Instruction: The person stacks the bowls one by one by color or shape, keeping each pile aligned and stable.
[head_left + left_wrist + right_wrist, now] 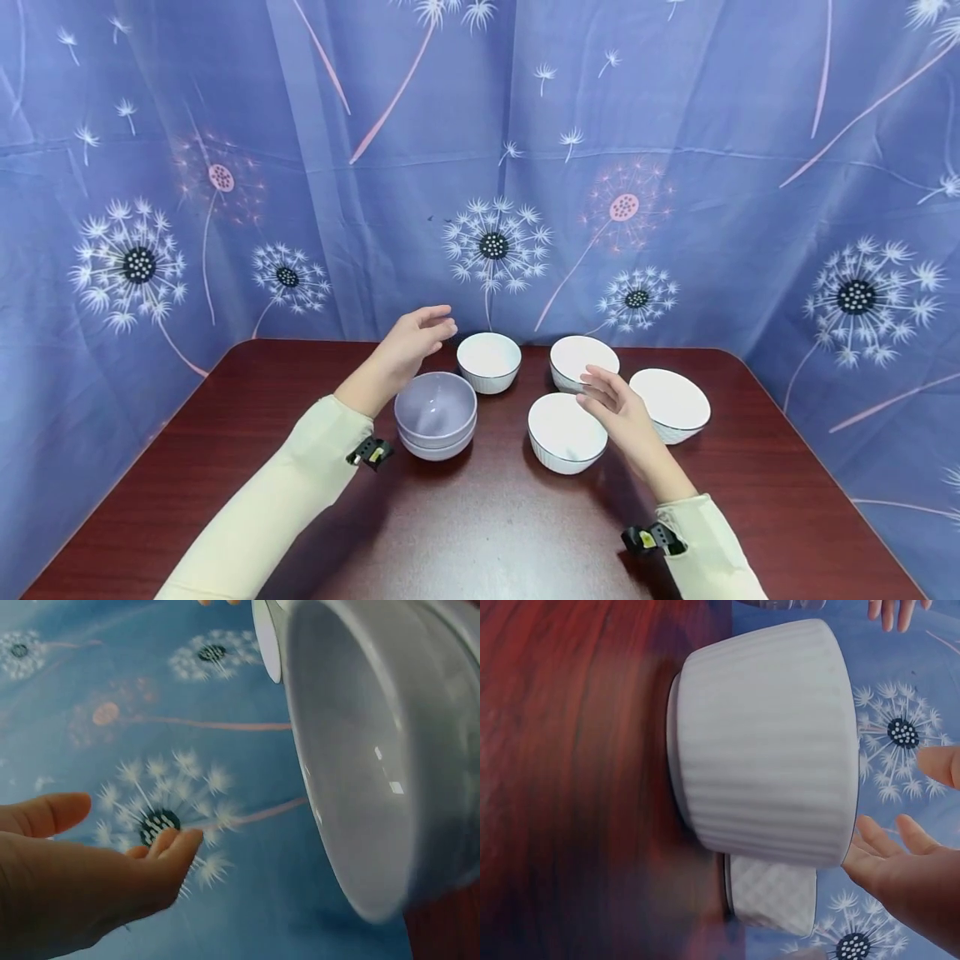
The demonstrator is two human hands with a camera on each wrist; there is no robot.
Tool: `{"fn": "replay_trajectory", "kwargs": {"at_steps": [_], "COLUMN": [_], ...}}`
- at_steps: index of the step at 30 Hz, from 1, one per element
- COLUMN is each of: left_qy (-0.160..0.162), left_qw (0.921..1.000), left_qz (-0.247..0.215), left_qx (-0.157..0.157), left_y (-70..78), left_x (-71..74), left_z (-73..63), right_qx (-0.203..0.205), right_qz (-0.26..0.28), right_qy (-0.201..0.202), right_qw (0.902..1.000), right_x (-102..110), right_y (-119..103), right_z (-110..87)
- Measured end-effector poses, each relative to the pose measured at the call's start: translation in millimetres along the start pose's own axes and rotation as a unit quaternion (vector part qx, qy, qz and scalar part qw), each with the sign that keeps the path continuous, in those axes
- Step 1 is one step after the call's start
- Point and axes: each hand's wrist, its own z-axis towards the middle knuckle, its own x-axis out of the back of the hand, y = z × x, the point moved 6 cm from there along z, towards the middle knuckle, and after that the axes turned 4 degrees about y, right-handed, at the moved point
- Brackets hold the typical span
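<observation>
Table [487,542]: dark red-brown, glossy, far corners rounded. Standing directly on it, I count one stack of two grey bowls [436,412], left; a small white bowl [489,364] just behind, rightward; a front white bowl [566,433]; a rear white bowl [579,354]; a rightmost white bowl [671,402]. All upright.

Head view bright, fairly even. Pale glare on bench [487,542] at 6 o'clock; soft shadow beside left sleeve [270,492], toward 7 o'clock. Insides of white bowls [567,425] nearly washed out. Left wrist view dimmer: grey bowl [352,757] at 3 o'clock, small hard glints inside, outer wall soft. Right wrist view muted: bench grain smeared at 9 o'clock, curtain [885,660] print crisper toward 3.
</observation>
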Motion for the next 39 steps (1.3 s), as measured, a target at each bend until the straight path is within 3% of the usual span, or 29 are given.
{"fn": "replay_trajectory", "kwargs": {"at_steps": [10,15,20,28,33,39], "left_qy": [-0.063,-0.103,-0.137,-0.170,-0.172,-0.197], "left_qw": [0.9970,0.9924,0.9878,0.9807,0.9801,0.9751], "left_qz": [0.004,0.006,-0.015,-0.042,-0.040,-0.049], "left_qx": [0.044,0.066,0.073,0.087,0.090,0.089], "left_y": [-11.0,-25.9,-44.3,-73.6,-87.9,-97.3], "left_x": [23.2,34.5,43.0,46.5,47.8,41.5], "left_z": [31.5,47.8,61.9,83.2,95.6,103.4], "right_qx": [-0.006,-0.021,-0.054,-0.114,-0.123,-0.132], "right_qz": [-0.007,-0.003,-0.011,0.006,0.027,0.044], "right_qy": [0.003,0.003,-0.022,-0.059,-0.082,-0.090], "right_qw": [1.0000,0.9998,0.9982,0.9918,0.9887,0.9863], "right_x": [10,13,14,13,11,11], "right_y": [7,11,17,29,31,31], "right_z": [-5.8,-10.1,-14.1,-18.1,-21.5,-24.0]}}
